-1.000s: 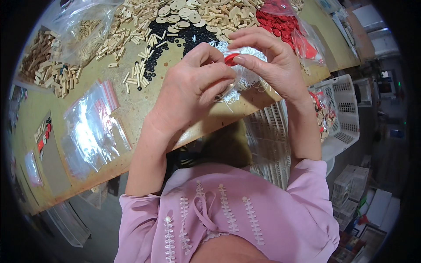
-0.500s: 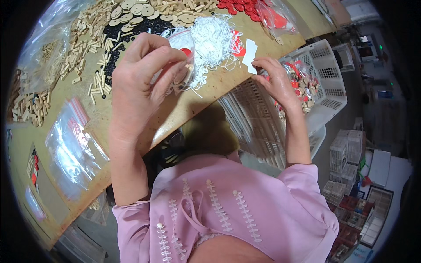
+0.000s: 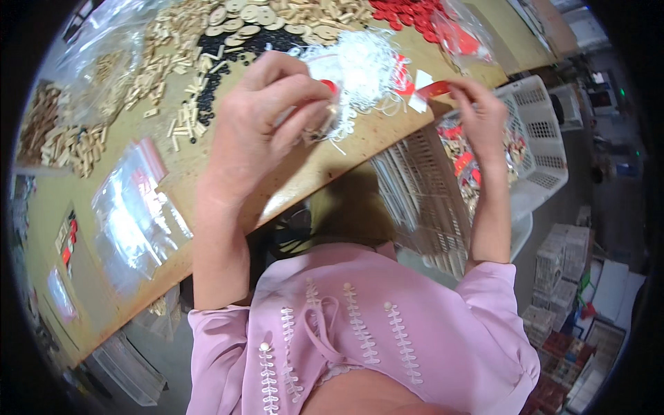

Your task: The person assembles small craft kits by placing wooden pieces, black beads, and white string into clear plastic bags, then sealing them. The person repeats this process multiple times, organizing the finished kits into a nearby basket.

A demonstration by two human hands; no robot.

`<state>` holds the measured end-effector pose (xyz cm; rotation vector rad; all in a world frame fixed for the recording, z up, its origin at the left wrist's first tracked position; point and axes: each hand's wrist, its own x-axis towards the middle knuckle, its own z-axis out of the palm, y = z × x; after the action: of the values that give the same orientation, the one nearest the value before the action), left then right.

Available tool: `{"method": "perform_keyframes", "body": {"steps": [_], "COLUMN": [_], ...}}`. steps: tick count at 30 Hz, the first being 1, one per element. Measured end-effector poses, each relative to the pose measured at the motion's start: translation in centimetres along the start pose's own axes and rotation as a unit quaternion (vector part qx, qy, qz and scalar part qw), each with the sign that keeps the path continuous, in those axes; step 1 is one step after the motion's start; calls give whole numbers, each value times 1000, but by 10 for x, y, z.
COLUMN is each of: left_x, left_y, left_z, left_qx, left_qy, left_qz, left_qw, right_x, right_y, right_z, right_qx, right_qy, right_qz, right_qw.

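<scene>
My left hand is closed, pinching a small clear zip bag above the near part of the table. Inside the bag a red disc and some wooden bits show. My right hand, at the table's right edge, grips a flat red piece between thumb and fingers; its kind is unclear. A white paper piece lies under the red piece's end. Between my hands sits a tangled heap of white cords, with flat red pieces at its right side.
Wooden pegs, wooden discs, black beads and red discs are piled across the table's far side. Empty zip bags lie at left. A white basket of filled bags stands right, beside the table edge.
My right hand has let go of the white paper and now holds a red piece. The whole view has shifted slightly; my left hand still pinches the bag.
</scene>
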<state>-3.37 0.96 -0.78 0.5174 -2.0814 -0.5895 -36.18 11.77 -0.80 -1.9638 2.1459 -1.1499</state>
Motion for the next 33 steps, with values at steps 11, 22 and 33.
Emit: {"method": "perform_keyframes", "body": {"steps": [11, 22, 33], "left_x": [-2, -2, -17], "left_y": [-5, -3, 1], "left_z": [2, -12, -23], "left_qx": [-77, -120, -63], "left_qy": [-16, -12, -35], "left_qz": [25, -5, -57], "left_qw": [997, 993, 996], "right_x": [68, 82, 65], "right_y": [-110, -123, -115], "right_z": [16, 31, 45], "right_qx": [269, 250, 320], "right_qy": [-77, -359, -444], "right_qz": [-145, -65, 83], "right_qw": [949, 897, 833]}}
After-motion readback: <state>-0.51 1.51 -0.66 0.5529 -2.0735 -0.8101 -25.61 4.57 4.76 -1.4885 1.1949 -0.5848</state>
